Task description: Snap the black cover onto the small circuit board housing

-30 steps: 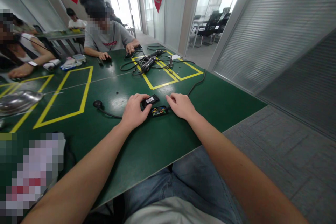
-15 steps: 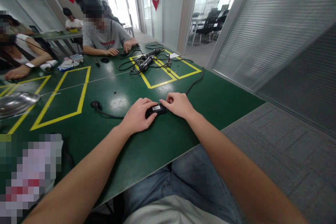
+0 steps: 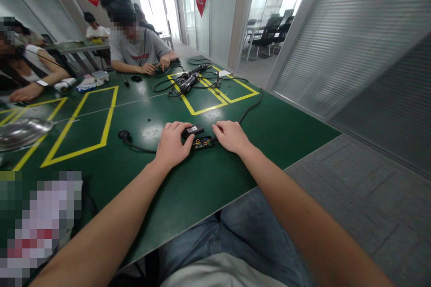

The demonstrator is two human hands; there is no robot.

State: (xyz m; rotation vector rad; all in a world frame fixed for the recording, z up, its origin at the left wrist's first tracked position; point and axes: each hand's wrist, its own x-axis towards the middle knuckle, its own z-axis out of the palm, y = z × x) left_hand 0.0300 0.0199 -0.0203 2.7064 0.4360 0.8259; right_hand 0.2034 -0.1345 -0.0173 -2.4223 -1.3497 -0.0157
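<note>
Right, green table (image 3: 286, 130): work surface; both hands are at its near side, centre.
Tool bundle (image 3: 190, 80): far side, cords tangled, well apart from the hands.
Right-hand cord (image 3: 251, 108): runs off behind the right hand toward the far side.
Left hand (image 3: 173, 141): narrow grip, black cover between thumb and fingers, taken at its left end.
Right hand (image 3: 232, 136): fingers curled, just off the shell's right end; can't tell if it pinches the cord there.
Open shell (image 3: 204, 142): on the table between the hands, board side up. Long axis runs roughly left to right, right end slightly farther away. Left thumb is close by its left end.
Black cover (image 3: 198, 129): in the left grip, projecting rightward from it, label side up. Long axis about parallel to the shell's.
Key relation, my read: cover sits just beyond the shell and a bit left, so the offset is mostly depth plus a small sideways shift. Left hand nearer the cover; right hand nearer the shell's right end. Cover's height above table: can't tell.
Plug (image 3: 124, 135): left of the left hand, lying on the table.
White label (image 3: 191, 129): on the cover's top, text too small.
</note>
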